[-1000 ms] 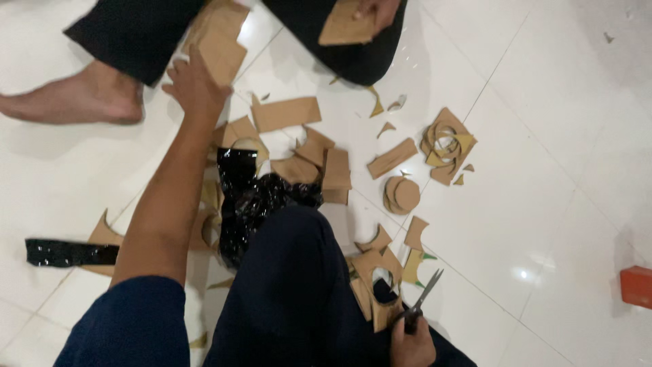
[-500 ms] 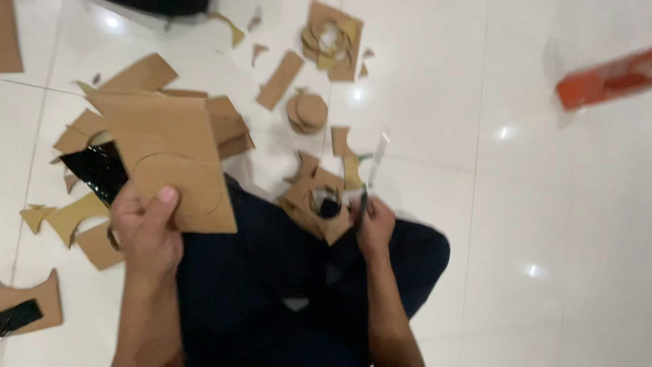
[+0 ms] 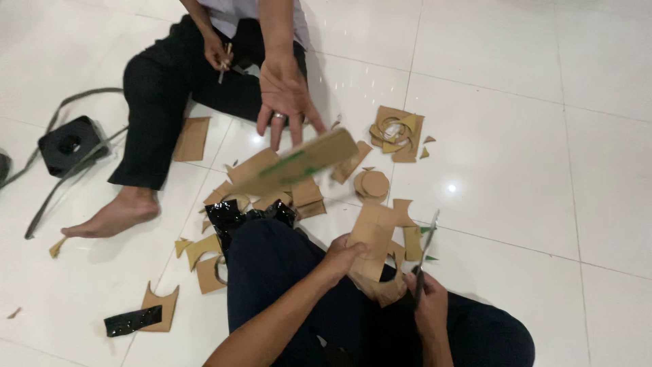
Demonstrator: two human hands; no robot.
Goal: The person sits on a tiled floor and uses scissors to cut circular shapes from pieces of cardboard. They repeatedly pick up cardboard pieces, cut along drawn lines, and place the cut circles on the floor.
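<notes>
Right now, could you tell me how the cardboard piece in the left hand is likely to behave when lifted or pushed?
The cardboard piece looks thin and flat, so it is probably light. It stands up from the left hand without drooping, so it seems fairly stiff, though it would likely bend under pressure. Flat scraps like it lie on the glossy tiled floor, so a pushed one may slide.

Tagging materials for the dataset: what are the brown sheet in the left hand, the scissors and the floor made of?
Brown sheet in the left hand: looks like cardboard, matte tan, with cut edges. Scissors in the right hand: blades look like metal, thin and grey; handles hidden. Floor: probably glazed ceramic tile, white, glossy, with grout lines and light glare.
</notes>
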